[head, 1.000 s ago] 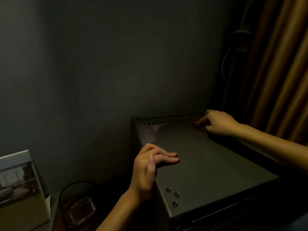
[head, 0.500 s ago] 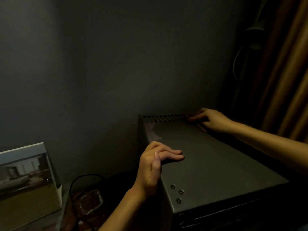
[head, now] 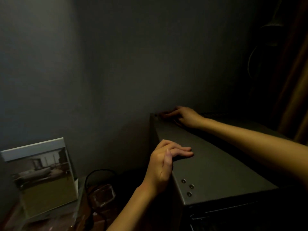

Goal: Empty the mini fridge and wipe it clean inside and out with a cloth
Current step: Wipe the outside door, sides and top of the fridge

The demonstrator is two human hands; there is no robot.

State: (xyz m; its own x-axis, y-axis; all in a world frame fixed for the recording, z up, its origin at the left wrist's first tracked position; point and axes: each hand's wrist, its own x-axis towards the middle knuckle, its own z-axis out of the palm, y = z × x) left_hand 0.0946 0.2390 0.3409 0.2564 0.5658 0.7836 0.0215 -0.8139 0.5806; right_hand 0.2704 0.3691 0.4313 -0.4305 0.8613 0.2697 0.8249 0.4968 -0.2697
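Mini fridge (head: pixel 216 164) sits right of centre in dim light. Its top's long axis runs from the near front edge back to the wall (head: pixel 116 72), and the back edge is close to it. Left hand (head: pixel 166 162): fingers nearly straight on the top's left edge, thumb down the side, holding nothing. Right hand (head: pixel 185 117) is at the far back-left corner with fingers bent; can't tell if it holds anything. Low gap left of the fridge holds a cable (head: pixel 93 175), a glass dish (head: pixel 103 194) and a photo card (head: pixel 41 177). Curtain (head: pixel 296 97) hangs near the fridge's right.

I could read no text, number or brand anywhere. The standing photo card (head: pixel 41 177) on the left showed only a dim picture with no lettering I could make out. The top of the mini fridge (head: pixel 216 165) bore no label or sign that I could read.
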